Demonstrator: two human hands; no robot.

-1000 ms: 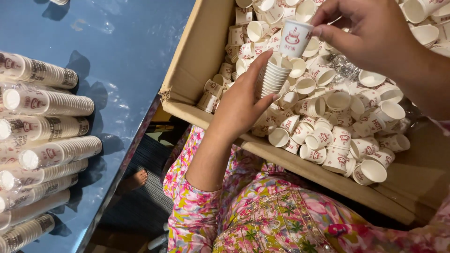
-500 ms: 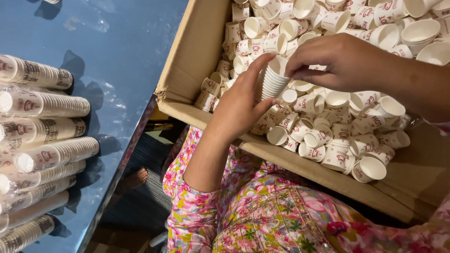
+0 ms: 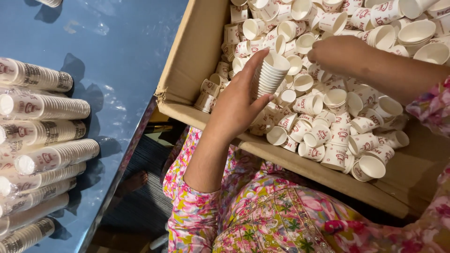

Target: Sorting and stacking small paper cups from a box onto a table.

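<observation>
I see the stack of nested paper cups (image 3: 271, 75) upright over the cardboard box (image 3: 187, 61), the left hand (image 3: 239, 100) curled closed around it. The right hand (image 3: 340, 54) reaches among the loose cups (image 3: 328, 126) just beside (whether its fingers pinch one I cannot tell). Finished cup stacks (image 3: 47, 107) lie on the blue table (image 3: 126, 42), well apart.

The right hand (image 3: 340, 54) no longer holds a single cup above the box as it did a second ago; it has come off the top of the stack of paper cups (image 3: 271, 75) and now sits lower among the loose cups (image 3: 328, 126), to the stack's right. The stack's open top is uncovered again.
</observation>
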